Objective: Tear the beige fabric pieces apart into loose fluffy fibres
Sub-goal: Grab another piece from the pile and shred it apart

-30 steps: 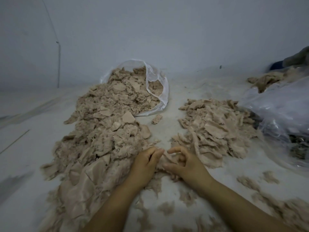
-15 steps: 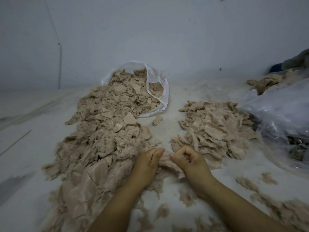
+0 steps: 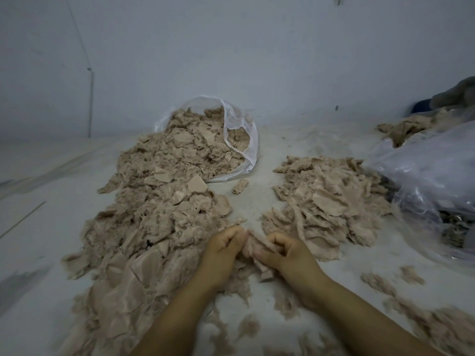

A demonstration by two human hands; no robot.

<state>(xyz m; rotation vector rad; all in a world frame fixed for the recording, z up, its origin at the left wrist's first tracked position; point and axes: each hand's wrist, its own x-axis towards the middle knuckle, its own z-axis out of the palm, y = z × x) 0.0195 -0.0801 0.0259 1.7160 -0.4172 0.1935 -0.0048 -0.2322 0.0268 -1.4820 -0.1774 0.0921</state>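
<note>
A small beige fabric piece (image 3: 253, 249) is held between both hands low in the middle of the view. My left hand (image 3: 222, 253) pinches its left edge with curled fingers. My right hand (image 3: 288, 255) grips its right side, fingers curled over it. A long pile of beige fabric pieces and fluff (image 3: 159, 217) stretches along the left. A second, flatter pile of beige pieces (image 3: 326, 201) lies to the right of my hands.
An open clear plastic bag (image 3: 241, 140) full of beige scraps lies at the back by the white wall. A large crumpled plastic bag (image 3: 431, 181) sits at the right. Loose fibre tufts (image 3: 380, 283) dot the white floor near my forearms.
Both hands have stayed together on the same fabric piece, working it with small finger shifts. The right hand's fingers have curled lower over the piece.
</note>
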